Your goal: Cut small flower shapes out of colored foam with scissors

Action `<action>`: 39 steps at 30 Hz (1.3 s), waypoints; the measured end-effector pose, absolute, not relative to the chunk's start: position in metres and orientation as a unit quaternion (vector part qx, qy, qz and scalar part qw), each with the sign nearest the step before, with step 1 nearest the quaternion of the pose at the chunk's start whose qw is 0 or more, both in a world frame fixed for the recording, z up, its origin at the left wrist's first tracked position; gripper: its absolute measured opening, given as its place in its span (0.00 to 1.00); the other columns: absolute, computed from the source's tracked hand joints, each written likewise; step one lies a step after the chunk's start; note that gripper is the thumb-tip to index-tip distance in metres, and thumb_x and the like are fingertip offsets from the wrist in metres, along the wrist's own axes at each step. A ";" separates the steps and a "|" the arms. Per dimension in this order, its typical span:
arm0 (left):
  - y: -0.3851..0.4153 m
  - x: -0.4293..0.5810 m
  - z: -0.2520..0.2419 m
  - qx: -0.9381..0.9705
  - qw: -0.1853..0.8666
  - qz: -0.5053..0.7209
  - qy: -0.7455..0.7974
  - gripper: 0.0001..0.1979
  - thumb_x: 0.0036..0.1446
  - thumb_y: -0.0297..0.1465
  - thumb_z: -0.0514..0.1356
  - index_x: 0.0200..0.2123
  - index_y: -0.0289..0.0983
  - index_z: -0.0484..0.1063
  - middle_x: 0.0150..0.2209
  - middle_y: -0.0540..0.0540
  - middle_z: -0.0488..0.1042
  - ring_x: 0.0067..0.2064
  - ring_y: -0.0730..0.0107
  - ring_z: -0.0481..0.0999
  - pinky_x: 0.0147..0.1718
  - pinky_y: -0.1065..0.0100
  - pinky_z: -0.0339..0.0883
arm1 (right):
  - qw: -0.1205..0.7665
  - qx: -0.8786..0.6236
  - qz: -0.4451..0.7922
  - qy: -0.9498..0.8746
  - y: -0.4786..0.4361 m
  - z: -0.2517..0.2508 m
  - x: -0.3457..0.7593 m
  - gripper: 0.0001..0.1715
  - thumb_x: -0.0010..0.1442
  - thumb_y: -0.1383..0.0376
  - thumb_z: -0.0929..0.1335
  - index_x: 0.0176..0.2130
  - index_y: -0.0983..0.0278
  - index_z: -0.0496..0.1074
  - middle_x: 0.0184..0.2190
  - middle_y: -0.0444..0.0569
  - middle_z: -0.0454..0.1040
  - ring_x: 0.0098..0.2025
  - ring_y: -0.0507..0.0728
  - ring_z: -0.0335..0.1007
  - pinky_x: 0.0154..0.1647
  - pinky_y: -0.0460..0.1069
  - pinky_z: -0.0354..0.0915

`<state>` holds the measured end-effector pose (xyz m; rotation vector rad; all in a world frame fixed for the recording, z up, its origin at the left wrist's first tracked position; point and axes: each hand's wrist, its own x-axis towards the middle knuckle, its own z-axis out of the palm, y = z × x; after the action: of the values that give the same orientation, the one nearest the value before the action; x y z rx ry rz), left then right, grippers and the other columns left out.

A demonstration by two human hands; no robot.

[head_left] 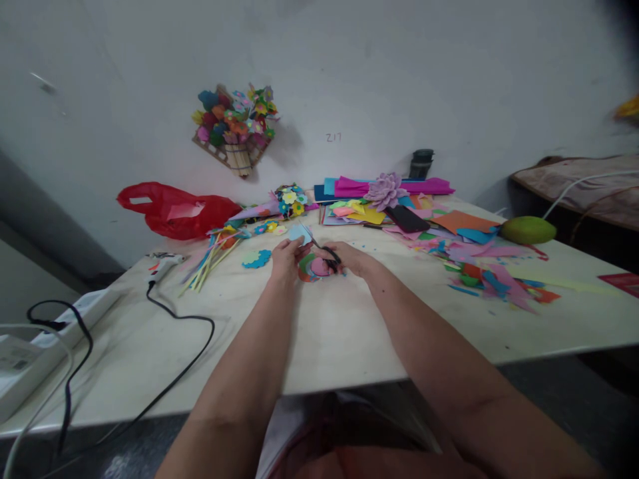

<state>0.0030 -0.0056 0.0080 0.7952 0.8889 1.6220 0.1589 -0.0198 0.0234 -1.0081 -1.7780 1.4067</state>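
Note:
My left hand (pixel 287 257) is closed on a light blue piece of paper (pixel 299 233) near the middle of the table. In my right hand (pixel 344 257) is a pair of scissors with black handles (pixel 330 255), its blades reaching up and left to the blue paper. Whether the blades are parted is too small to tell. Below both hands lie colourful round paper cutouts (pixel 318 267), pink on top, partly hidden by my fingers. Left of my left hand, a scalloped blue and green paper piece (pixel 256 259) rests on the table.
A glue gun (pixel 164 265) with a black cord and a white power strip (pixel 74 319) occupy the left. Behind are a red plastic bag (pixel 174 213) and paper flowers (pixel 292 198). Rightward lie a phone (pixel 407 218), paper scraps (pixel 499 283) and a green fruit (pixel 528 230).

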 end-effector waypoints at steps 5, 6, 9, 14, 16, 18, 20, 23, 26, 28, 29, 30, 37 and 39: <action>-0.006 0.004 0.009 0.333 0.535 0.682 0.372 0.09 0.39 0.25 0.65 0.26 0.34 0.68 0.26 0.47 0.75 0.28 0.70 0.77 0.28 0.73 0.69 | 0.319 -0.388 0.532 -0.681 -0.018 0.023 0.159 0.17 0.53 0.56 0.69 0.27 0.67 0.64 0.18 0.43 0.68 0.16 0.47 0.62 0.10 0.40 0.52; -0.006 0.004 0.009 0.334 0.535 0.681 0.372 0.09 0.39 0.25 0.65 0.26 0.34 0.68 0.26 0.47 0.75 0.28 0.70 0.77 0.28 0.73 0.69 | 0.318 -0.389 0.531 -0.682 -0.018 0.023 0.159 0.17 0.53 0.56 0.69 0.27 0.67 0.64 0.18 0.43 0.68 0.16 0.47 0.62 0.10 0.40 0.52; -0.006 0.003 0.008 0.336 0.535 0.679 0.374 0.08 0.40 0.25 0.65 0.26 0.34 0.69 0.25 0.47 0.74 0.28 0.71 0.77 0.28 0.73 0.69 | 0.314 -0.391 0.527 -0.686 -0.018 0.023 0.159 0.17 0.54 0.56 0.69 0.27 0.67 0.64 0.18 0.43 0.68 0.16 0.46 0.61 0.10 0.40 0.52; -0.006 0.003 0.008 0.334 0.535 0.679 0.375 0.08 0.41 0.25 0.65 0.25 0.34 0.69 0.25 0.46 0.74 0.28 0.71 0.76 0.28 0.73 0.69 | 0.316 -0.392 0.524 -0.687 -0.019 0.023 0.159 0.18 0.54 0.55 0.69 0.27 0.67 0.64 0.18 0.43 0.68 0.16 0.46 0.61 0.11 0.40 0.51; -0.006 0.004 0.008 0.332 0.536 0.681 0.373 0.08 0.41 0.25 0.65 0.25 0.34 0.68 0.24 0.46 0.74 0.28 0.71 0.76 0.28 0.73 0.69 | 0.317 -0.391 0.525 -0.686 -0.019 0.023 0.159 0.17 0.54 0.56 0.69 0.27 0.67 0.64 0.18 0.43 0.68 0.16 0.46 0.61 0.11 0.40 0.51; -0.007 0.004 0.009 0.331 0.535 0.684 0.370 0.08 0.41 0.24 0.65 0.26 0.33 0.69 0.24 0.46 0.74 0.28 0.71 0.76 0.28 0.73 0.69 | 0.319 -0.391 0.527 -0.684 -0.019 0.023 0.159 0.17 0.54 0.56 0.69 0.27 0.67 0.64 0.17 0.43 0.67 0.16 0.46 0.61 0.11 0.40 0.51; -0.007 0.004 0.009 0.332 0.534 0.684 0.369 0.07 0.41 0.24 0.65 0.26 0.33 0.69 0.24 0.46 0.74 0.27 0.71 0.76 0.28 0.73 0.69 | 0.320 -0.392 0.528 -0.682 -0.019 0.023 0.159 0.17 0.54 0.56 0.69 0.27 0.67 0.64 0.17 0.43 0.67 0.15 0.46 0.60 0.11 0.40 0.51; -0.008 0.004 0.009 0.333 0.533 0.684 0.371 0.06 0.41 0.24 0.64 0.25 0.33 0.69 0.24 0.46 0.74 0.27 0.72 0.76 0.28 0.73 0.69 | 0.322 -0.393 0.528 -0.681 -0.017 0.022 0.158 0.17 0.53 0.57 0.69 0.26 0.67 0.63 0.16 0.42 0.67 0.15 0.46 0.60 0.10 0.40 0.50; -0.008 0.004 0.009 0.337 0.531 0.686 0.366 0.06 0.41 0.24 0.64 0.26 0.33 0.70 0.24 0.47 0.74 0.27 0.72 0.76 0.29 0.73 0.69 | 0.326 -0.390 0.527 -0.681 -0.017 0.021 0.158 0.17 0.54 0.57 0.69 0.26 0.67 0.63 0.16 0.42 0.66 0.15 0.46 0.60 0.10 0.40 0.50; -0.007 0.004 0.009 0.339 0.531 0.687 0.362 0.06 0.41 0.25 0.64 0.26 0.33 0.70 0.25 0.47 0.75 0.27 0.72 0.76 0.29 0.73 0.69 | 0.327 -0.392 0.526 -0.680 -0.016 0.021 0.157 0.17 0.54 0.57 0.69 0.26 0.67 0.63 0.15 0.42 0.66 0.14 0.46 0.59 0.10 0.40 0.50; -0.007 0.004 0.009 0.338 0.531 0.687 0.362 0.07 0.40 0.25 0.65 0.26 0.33 0.70 0.24 0.47 0.75 0.27 0.72 0.76 0.29 0.73 0.69 | 0.328 -0.393 0.527 -0.678 -0.016 0.021 0.157 0.17 0.54 0.57 0.69 0.26 0.67 0.63 0.15 0.42 0.66 0.14 0.46 0.59 0.10 0.40 0.50; -0.007 0.004 0.009 0.336 0.531 0.688 0.362 0.07 0.40 0.25 0.65 0.26 0.33 0.70 0.24 0.47 0.74 0.27 0.72 0.76 0.29 0.73 0.69 | 0.329 -0.393 0.528 -0.677 -0.016 0.021 0.157 0.16 0.54 0.57 0.69 0.26 0.67 0.63 0.15 0.42 0.66 0.14 0.46 0.59 0.10 0.40 0.50; -0.006 0.006 0.008 0.323 0.532 0.697 0.357 0.09 0.39 0.25 0.66 0.26 0.34 0.69 0.25 0.47 0.75 0.27 0.71 0.76 0.27 0.74 0.69 | 0.338 -0.388 0.534 -0.671 -0.016 0.019 0.155 0.15 0.55 0.58 0.68 0.27 0.67 0.64 0.15 0.41 0.65 0.14 0.46 0.57 0.10 0.40 0.49; -0.005 0.007 0.007 0.322 0.529 0.700 0.356 0.10 0.38 0.25 0.66 0.26 0.35 0.69 0.24 0.48 0.74 0.28 0.71 0.77 0.27 0.74 0.69 | 0.341 -0.389 0.535 -0.668 -0.015 0.019 0.154 0.15 0.55 0.58 0.68 0.27 0.67 0.64 0.15 0.42 0.66 0.14 0.46 0.57 0.10 0.40 0.49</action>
<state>0.0069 -0.0053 0.0067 0.7691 0.8509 1.6719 0.1544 -0.0154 0.0189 -1.0114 -1.7387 1.3913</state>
